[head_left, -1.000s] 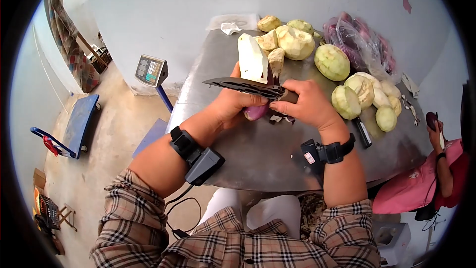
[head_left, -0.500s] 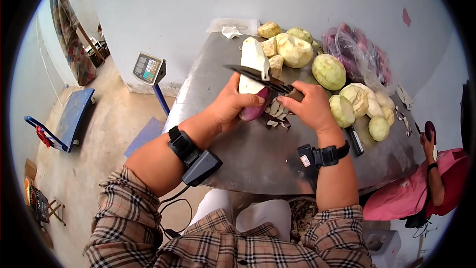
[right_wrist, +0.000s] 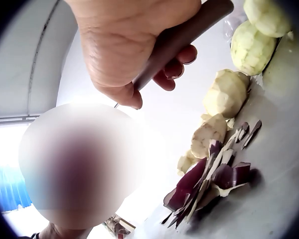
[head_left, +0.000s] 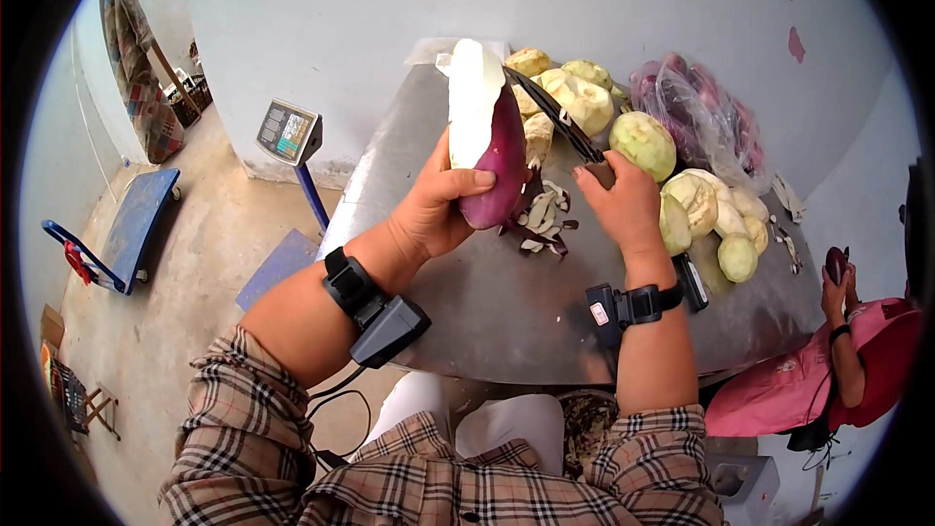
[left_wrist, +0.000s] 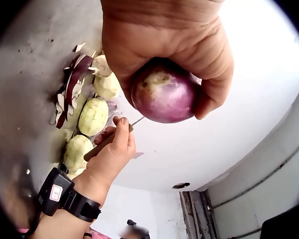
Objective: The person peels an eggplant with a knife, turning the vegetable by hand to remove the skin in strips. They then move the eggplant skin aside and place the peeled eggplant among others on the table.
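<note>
Over metal tbl (head_left: pixel 467 321), knife (head_left: pixel 558 119) now R of eggplant (head_left: pixel 504 161); L fingers (head_left: pixel 469 181) gripping it, R fingers (right_wrist: pixel 173 68) curled round hdl.

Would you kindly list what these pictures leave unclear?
- Left hand: most fingers hidden behind the half-peeled purple eggplant, head view.
- That eggplant: blurred, right wrist view.
- Brown-handled knife: blade end hidden by eggplant, left wrist view.
- Grey electronic scale: figures too small, head view.

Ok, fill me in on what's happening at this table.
Someone is peeling an eggplant, gripped in the left hand; part is bare white, the rest purple. The right hand holds a knife beside it. Peelings lie on the table.
</note>
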The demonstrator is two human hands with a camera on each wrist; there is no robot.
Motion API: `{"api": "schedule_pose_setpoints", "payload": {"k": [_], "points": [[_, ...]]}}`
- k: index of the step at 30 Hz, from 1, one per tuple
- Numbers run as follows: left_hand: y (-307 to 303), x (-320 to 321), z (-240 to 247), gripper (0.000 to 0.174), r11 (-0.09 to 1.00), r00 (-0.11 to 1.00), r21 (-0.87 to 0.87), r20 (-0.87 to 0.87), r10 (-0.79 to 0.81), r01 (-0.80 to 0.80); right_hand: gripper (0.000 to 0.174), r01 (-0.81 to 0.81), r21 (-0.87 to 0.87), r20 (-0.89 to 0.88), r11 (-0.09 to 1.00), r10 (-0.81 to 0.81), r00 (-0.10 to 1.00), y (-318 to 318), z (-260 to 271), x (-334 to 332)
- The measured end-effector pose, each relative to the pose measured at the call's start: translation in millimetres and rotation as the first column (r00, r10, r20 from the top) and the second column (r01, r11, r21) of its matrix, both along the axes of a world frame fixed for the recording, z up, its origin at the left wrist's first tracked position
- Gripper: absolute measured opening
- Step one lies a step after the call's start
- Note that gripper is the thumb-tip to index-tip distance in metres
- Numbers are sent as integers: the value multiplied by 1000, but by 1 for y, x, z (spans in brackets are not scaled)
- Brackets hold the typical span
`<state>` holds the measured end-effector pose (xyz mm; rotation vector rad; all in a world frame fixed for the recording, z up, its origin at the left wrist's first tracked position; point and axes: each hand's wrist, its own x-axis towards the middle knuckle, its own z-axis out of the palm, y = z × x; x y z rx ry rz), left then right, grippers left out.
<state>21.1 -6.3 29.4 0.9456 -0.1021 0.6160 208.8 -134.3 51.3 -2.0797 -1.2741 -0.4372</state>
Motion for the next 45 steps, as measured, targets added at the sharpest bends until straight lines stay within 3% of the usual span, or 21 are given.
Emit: {"api": "schedule_pose_setpoints", "payload": {"k": [4,7,10,18,31,34,37,40,44,45], "points": [[-1,0,1,86,999,1000,42,17,9,-10,33,35,-20,21,999,-35,999,-1,0,0],[0,-1,3,88,997,999,82,42,-4,1,33,70,-156,34,985,-66,997,-3,5,-4],[-1,-2,7,89,991,998,129,38,-46,41,32,3,-252,37,968,6,999,-4,9,-10],[2,6,-4,90,981,988,143,-96,-117,130,30,-51,-247,65,968,69,995,-8,11,-19],[10,8,-7,73,990,986,44,-89,140,-137,31,-26,-478,46,878,55,997,-13,16,-16],[12,6,-7,73,993,990,21,-71,118,-117,32,2,-420,32,908,12,999,-12,9,-8],[15,4,-8,72,995,995,-18,-33,98,-99,36,58,-255,-19,965,-65,998,-12,9,-2],[17,1,-5,71,998,996,6,-64,66,-66,39,53,-135,-185,989,-78,980,-10,17,-2],[12,6,-6,69,998,995,-7,-82,57,-58,40,-305,108,-310,946,324,894,-4,4,-7],[11,7,-6,68,999,995,-14,-82,48,-50,41,-349,94,-294,933,361,885,-4,6,-15]]}}
